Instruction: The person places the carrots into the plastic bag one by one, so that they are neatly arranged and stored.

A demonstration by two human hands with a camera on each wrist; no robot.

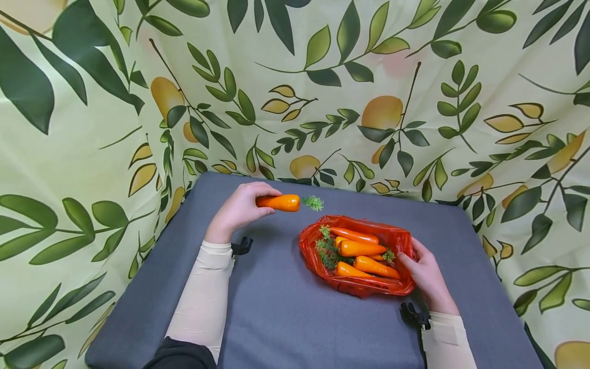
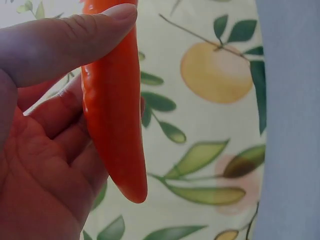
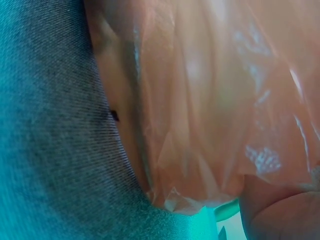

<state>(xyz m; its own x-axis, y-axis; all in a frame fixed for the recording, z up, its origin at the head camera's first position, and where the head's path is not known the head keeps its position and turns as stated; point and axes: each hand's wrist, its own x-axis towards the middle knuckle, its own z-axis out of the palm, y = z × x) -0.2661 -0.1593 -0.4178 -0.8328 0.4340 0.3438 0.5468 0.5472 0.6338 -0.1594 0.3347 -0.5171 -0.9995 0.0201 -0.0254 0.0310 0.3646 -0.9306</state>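
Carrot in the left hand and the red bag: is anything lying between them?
Nothing: in the head view only bare grey tablecloth separates the carrot in the left hand from the red bag.

Your head camera looks down, forward, from far: whole gray table [image 1: 286, 318], leaf cloth [image 1: 92, 102] behind. Left wrist camera very close to carrot [image 2: 117, 115], facing cloth. Right wrist camera pressed near red bag [image 3: 215, 100]. Head view shares carrot, bag.
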